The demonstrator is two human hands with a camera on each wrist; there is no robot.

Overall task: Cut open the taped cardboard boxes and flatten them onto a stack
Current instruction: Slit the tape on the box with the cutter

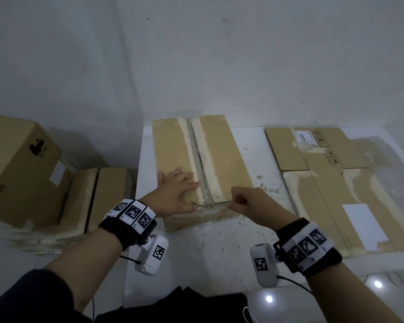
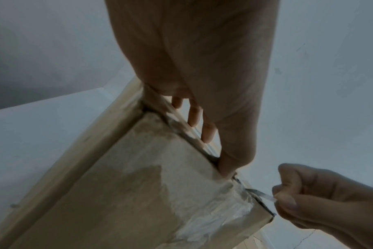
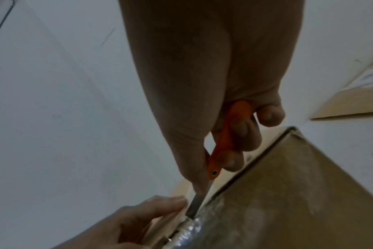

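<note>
my left hand (image 1: 176, 190) lies flat w/ fingers spread on top of the taped box (image 1: 197, 164), centre of the head view, pinning it to the white counter (image 1: 219, 248). thumb sits at the near top edge, close to the blade. my right hand (image 1: 250, 199) has its grip curled tight round an orange-handled cutter (image 3: 228, 134); in the right wrist view the blade (image 3: 195, 207) points down-left into the near edge, right where the clear tape (image 1: 202, 169) folds over from the centre seam. so the step in hand, as i judge it, is slitting the tape along that near edge, then the seam running toward the top of the frame.

how to do it well, imo: keep the blade shallow so it parts tape only, not board. draw it away from the left thumb, which is v. close to the tip rn — shift that thumb back before pulling. keep left palm pressing down so the box doesn't skid. go slow where the tape is wrinkled at the corner, it may snag.

flattened boxes (image 1: 331, 183) already lie on the counter at the right of the head view, that's the stack. two more uncut boxes (image 1: 21, 169) wait at the left of the frame, one tall, one lower beside it. so plenty left to do.
</note>
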